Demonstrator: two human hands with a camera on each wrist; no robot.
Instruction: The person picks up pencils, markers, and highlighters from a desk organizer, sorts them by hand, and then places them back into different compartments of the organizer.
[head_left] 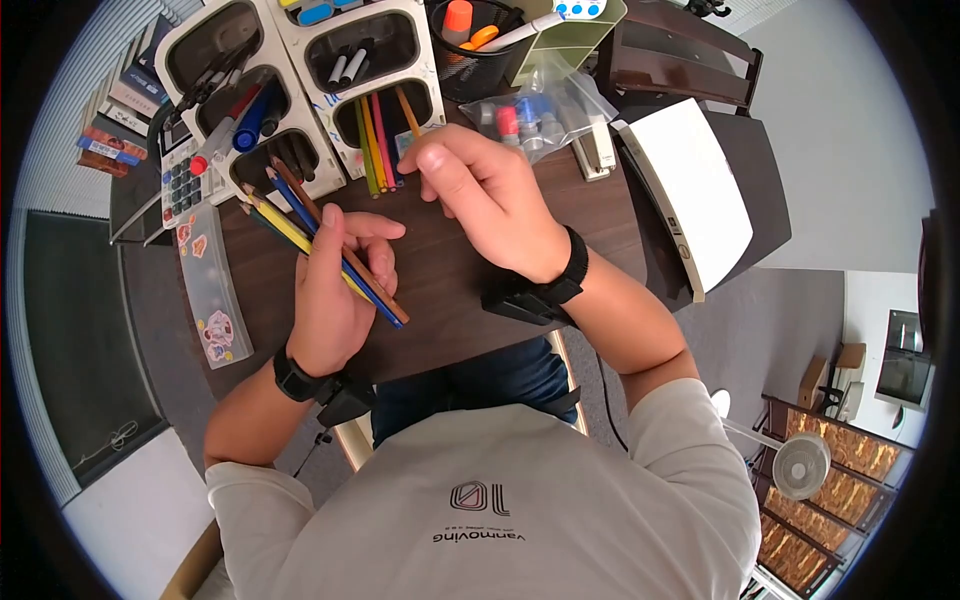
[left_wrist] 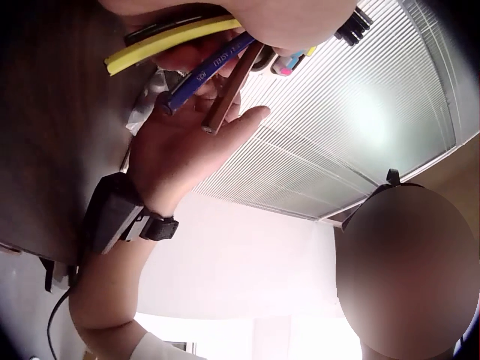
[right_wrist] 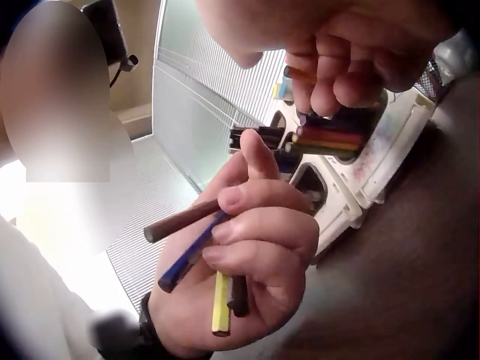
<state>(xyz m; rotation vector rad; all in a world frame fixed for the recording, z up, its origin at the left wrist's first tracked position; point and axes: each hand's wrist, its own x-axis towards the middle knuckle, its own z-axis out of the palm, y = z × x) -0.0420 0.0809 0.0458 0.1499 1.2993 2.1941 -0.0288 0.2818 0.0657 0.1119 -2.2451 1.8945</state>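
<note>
My left hand (head_left: pixel 335 290) grips a loose bundle of coloured pencils in its curled fingers. The bundle has a brown pencil (right_wrist: pixel 180 220), a blue pencil (left_wrist: pixel 206 75), a yellow pencil (right_wrist: pixel 221 304) and a dark one (right_wrist: pixel 238 295). My right hand (head_left: pixel 490 200) is at the front of an organizer compartment, its fingers bent and pinching the near end of an orange-brown pencil (head_left: pixel 405 108). Beside those fingertips, several more pencils, among them a yellow pencil (head_left: pixel 374 140) and a pink pencil (head_left: pixel 382 140), lean out of the same compartment.
The white organizer (head_left: pixel 330 165) holds markers and pens in other compartments. To its right are a black mesh cup (head_left: pixel 465 75), a clear bag (head_left: pixel 555 110) of small bottles and a stapler (head_left: pixel 596 150). A calculator (head_left: pixel 183 185) and a clear stickered case (head_left: pixel 215 290) lie left; a white box (head_left: pixel 690 190) stands right.
</note>
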